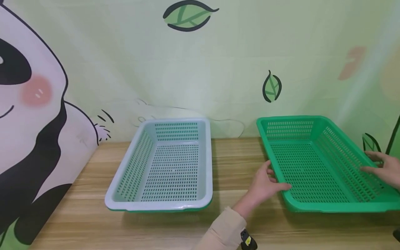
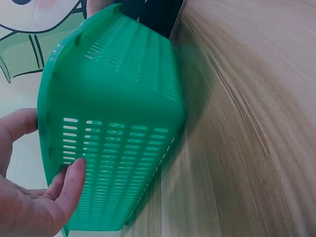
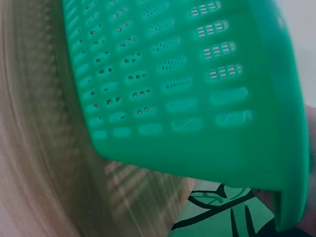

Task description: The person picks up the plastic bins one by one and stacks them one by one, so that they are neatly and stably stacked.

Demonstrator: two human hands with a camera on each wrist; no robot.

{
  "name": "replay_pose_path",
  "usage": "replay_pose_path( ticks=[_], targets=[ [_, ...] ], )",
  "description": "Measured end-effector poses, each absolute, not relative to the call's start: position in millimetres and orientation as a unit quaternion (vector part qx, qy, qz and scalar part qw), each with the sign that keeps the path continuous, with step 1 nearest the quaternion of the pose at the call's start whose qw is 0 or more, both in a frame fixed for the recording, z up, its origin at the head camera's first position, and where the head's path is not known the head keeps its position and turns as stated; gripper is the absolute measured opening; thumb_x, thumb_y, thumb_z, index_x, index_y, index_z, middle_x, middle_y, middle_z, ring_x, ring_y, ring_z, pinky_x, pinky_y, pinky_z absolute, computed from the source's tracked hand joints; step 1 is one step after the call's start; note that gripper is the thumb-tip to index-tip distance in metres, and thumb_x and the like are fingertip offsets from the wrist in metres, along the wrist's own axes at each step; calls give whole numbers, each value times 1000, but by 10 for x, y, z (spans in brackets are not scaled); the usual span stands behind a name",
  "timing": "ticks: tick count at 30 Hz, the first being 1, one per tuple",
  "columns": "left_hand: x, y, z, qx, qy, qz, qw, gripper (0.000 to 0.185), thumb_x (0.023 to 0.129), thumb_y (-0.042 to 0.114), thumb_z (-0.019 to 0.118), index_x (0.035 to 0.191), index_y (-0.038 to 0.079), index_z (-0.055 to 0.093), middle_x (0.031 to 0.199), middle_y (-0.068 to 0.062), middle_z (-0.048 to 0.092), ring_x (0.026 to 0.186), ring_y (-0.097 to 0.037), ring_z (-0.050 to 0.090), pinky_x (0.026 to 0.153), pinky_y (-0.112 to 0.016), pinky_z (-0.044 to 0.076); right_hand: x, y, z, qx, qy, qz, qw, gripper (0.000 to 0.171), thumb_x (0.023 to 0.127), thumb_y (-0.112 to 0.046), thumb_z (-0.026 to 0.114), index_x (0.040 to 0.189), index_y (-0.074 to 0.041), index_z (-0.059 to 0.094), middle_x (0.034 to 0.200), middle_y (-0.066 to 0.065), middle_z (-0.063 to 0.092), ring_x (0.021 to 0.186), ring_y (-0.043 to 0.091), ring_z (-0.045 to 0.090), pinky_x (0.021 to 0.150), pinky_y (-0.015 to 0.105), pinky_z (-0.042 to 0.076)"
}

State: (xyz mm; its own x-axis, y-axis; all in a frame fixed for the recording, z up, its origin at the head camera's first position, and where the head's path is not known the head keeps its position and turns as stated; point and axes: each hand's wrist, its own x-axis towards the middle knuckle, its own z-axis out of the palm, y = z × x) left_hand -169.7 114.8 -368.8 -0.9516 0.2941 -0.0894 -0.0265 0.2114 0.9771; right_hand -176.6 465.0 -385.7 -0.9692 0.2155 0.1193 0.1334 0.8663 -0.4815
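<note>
Though perhaps nested, tray (image 1: 173,170) near basket (image 1: 307,170).

A pale green printed wall covering (image 1: 237,45) stands behind the light-brown, wood-grain worktop (image 1: 234,170), which reaches back to its foot. A large black-and-white cartoon panda (image 1: 47,139) with 1 pink cheek (image 1: 36,91) showing fills the left side; 3 green, black-outlined leaves (image 1: 189,17) and a blurred coral-red shape (image 1: 353,63) dot the rest. A pale diagonal sheen (image 1: 364,74) crosses the upper right.

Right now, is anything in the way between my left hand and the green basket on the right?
Nothing visible: your left hand holds the green basket directly, at its left side. The white basket stands apart, farther left.
</note>
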Motion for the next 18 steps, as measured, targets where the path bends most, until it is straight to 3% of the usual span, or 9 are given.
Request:
replay_pose_path(
  ticks=[4,10,18],
  targets=[
    [-1702,1146,-3683,100,776,612,117,79,65,8,80,134,7,40,79,8,51,72,-3,51,65,-16,44,-1758,4656,-3857,-85,-963,235,101,58,83,2,54,130,19,24,108,41,34,88,51,40,64,51,41],
    [-1698,1156,-3665,118,780,605,108,77,65,6,79,132,5,41,75,7,50,68,-2,49,63,-15,43,-1767,4646,-3799,-89,-966,223,97,57,80,4,54,128,20,27,98,37,37,71,41,47,50,39,41],
    [-1715,1116,-3605,101,754,637,128,80,63,-4,77,133,3,39,76,4,52,67,-3,49,63,-16,45,-1796,4612,-3734,-103,-960,249,79,56,83,3,48,132,16,24,109,40,31,90,51,37,62,49,40]
  ],
)
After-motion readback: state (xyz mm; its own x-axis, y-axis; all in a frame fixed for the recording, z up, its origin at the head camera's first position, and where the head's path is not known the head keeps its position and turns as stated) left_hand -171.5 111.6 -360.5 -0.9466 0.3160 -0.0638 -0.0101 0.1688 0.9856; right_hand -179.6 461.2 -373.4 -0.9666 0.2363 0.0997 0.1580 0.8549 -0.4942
